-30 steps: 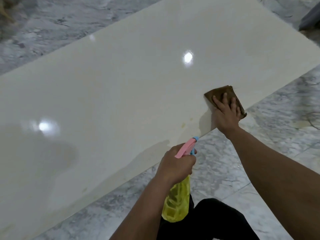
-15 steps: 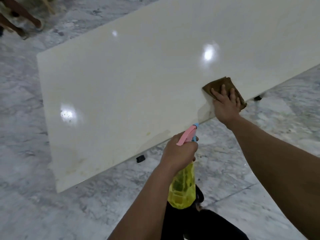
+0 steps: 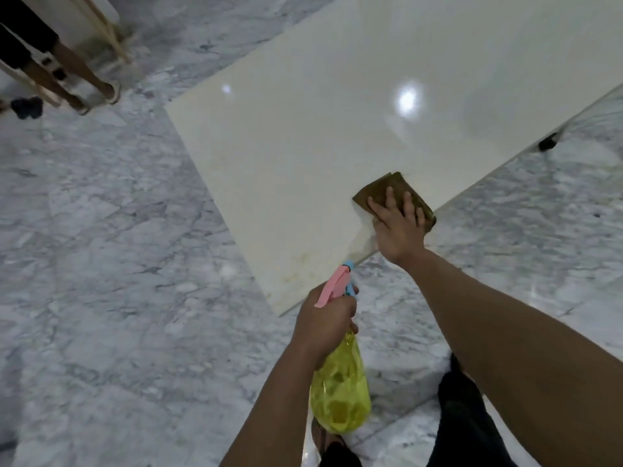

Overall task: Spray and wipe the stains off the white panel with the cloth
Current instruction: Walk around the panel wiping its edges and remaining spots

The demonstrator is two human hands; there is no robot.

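Panel: glossy white rectangular panel [image 3: 337, 146] lies on the marble floor [image 3: 101, 264]; yellowish stains [image 3: 303, 264] remain near its corner.
Cloth: folded brown cloth [image 3: 387, 190] sits at the near edge, right hand [image 3: 399, 227] flat on it.
Bottle: left hand [image 3: 327, 321] grips the yellow spray bottle [image 3: 340, 392].
Progress: wiping seems unfinished.

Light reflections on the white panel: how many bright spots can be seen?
2. A large spot lies on the far right part of the white panel, beyond the cloth; a small spot lies near the far left corner. None seems hidden.
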